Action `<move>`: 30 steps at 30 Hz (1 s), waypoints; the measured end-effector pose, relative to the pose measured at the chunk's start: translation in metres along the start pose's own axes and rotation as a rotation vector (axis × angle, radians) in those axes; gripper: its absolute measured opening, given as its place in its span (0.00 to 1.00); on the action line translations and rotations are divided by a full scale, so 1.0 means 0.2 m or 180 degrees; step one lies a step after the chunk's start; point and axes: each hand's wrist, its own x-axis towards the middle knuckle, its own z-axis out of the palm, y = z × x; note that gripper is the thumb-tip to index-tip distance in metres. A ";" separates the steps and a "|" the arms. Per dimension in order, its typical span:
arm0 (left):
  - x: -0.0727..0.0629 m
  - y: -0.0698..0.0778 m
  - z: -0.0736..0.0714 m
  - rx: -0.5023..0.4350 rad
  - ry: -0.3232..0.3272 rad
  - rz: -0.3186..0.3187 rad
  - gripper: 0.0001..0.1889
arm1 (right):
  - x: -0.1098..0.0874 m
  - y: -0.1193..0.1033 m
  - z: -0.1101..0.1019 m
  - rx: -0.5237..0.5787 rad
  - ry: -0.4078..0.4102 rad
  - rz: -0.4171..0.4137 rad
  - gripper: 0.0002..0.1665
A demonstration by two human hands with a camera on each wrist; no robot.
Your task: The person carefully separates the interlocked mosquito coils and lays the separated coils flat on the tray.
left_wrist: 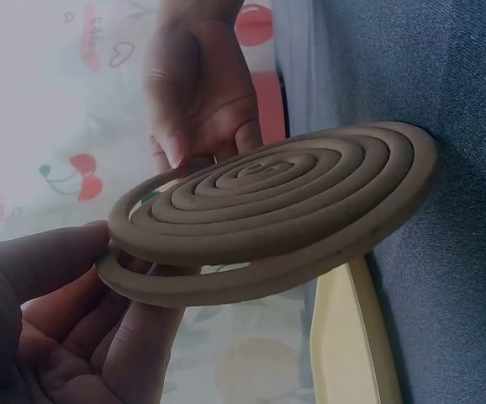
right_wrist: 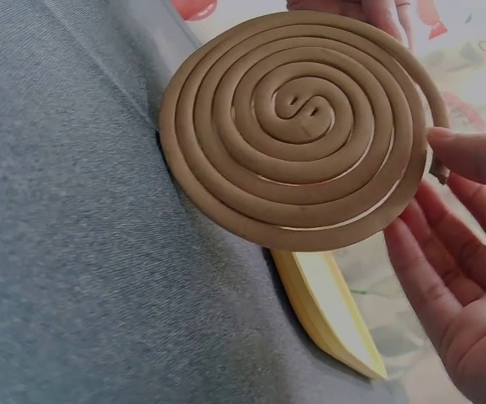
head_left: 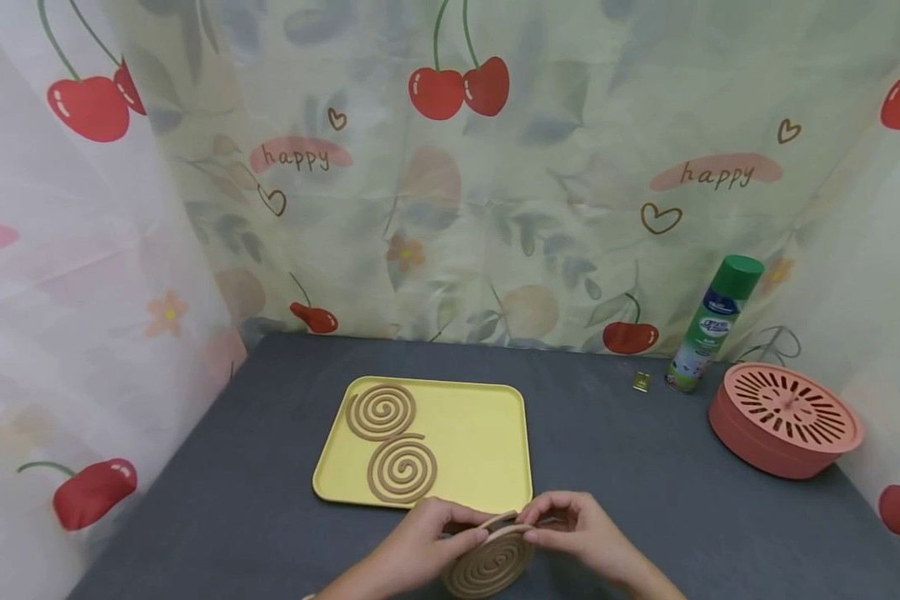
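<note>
Coil (head_left: 487,568) between left hand (head_left: 429,542) and right hand (head_left: 581,533)

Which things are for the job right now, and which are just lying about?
For the job, it seems:
- held spiral coils
- yellow tray
- two coils on the tray

Probably just lying about:
- green spray can
- round pink box
- small gold-coloured piece
</note>
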 end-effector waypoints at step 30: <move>-0.04 -0.02 -0.01 0.0047 0.0146 0.0091 0.13 | 0.01 0.01 0.05 -0.0882 0.0226 -0.0947 0.05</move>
